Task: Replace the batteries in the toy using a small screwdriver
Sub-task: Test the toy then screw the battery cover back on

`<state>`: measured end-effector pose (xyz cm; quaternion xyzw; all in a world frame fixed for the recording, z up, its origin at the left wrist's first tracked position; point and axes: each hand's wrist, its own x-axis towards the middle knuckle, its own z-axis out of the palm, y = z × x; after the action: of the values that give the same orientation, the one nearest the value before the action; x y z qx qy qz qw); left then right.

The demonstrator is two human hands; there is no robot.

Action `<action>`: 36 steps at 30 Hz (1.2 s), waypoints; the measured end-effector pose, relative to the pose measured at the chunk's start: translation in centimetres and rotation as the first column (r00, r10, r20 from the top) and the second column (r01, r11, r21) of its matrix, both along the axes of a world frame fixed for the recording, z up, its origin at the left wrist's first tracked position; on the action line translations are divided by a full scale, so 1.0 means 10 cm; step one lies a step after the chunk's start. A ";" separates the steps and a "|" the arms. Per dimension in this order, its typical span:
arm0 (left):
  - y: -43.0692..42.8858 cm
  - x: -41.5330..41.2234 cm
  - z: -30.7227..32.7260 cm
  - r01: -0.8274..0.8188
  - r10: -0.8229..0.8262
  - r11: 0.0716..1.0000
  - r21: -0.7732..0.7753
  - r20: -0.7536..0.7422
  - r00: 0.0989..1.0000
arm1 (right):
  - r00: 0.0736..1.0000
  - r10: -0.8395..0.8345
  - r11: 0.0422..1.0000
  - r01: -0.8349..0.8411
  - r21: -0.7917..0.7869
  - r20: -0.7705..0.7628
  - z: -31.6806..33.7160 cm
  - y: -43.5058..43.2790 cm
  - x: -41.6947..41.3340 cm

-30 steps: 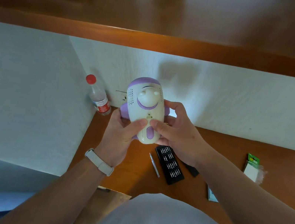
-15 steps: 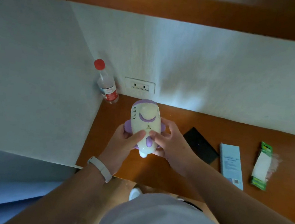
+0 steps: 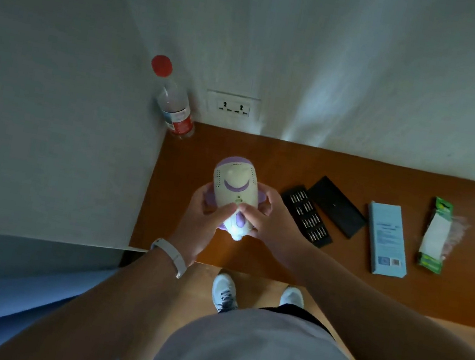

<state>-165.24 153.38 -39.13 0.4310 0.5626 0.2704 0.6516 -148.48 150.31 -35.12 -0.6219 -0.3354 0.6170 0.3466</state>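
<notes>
Cream and purple plastic fills our grip: the toy sits above the near left part of the bench, clamped between our left hand and right hand, both thumbs pressing near its lower end, where a small light glows. We judge this a check of the toy before opening it. To do it well, we keep a firm hold and turn it over to find the battery cover and its screw, which we cannot see from this side. At three o'clock of the toy lies the bit tray, its black lid just beyond, then a blue box and the battery pack. No screwdriver handle is visible.
</notes>
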 end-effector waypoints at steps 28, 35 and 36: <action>-0.62 0.09 0.22 -0.014 0.206 0.945 0.327 -0.559 0.803 | 0.815 0.407 0.876 -0.476 0.077 0.412 -0.04 -0.07 0.49; -0.96 0.45 0.21 0.295 0.363 0.687 0.664 -0.665 0.652 | 0.576 0.447 0.747 -0.661 0.068 0.684 -0.06 -0.25 1.15; -0.99 0.53 0.19 0.331 0.370 0.659 0.676 -0.674 0.640 | 0.560 0.433 0.749 -0.660 0.064 0.706 -0.09 -0.26 1.25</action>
<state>-159.92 143.48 -37.22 0.7244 0.6233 0.2751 0.1051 -135.99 147.75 -35.99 -0.5923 -0.7078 0.3739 0.0915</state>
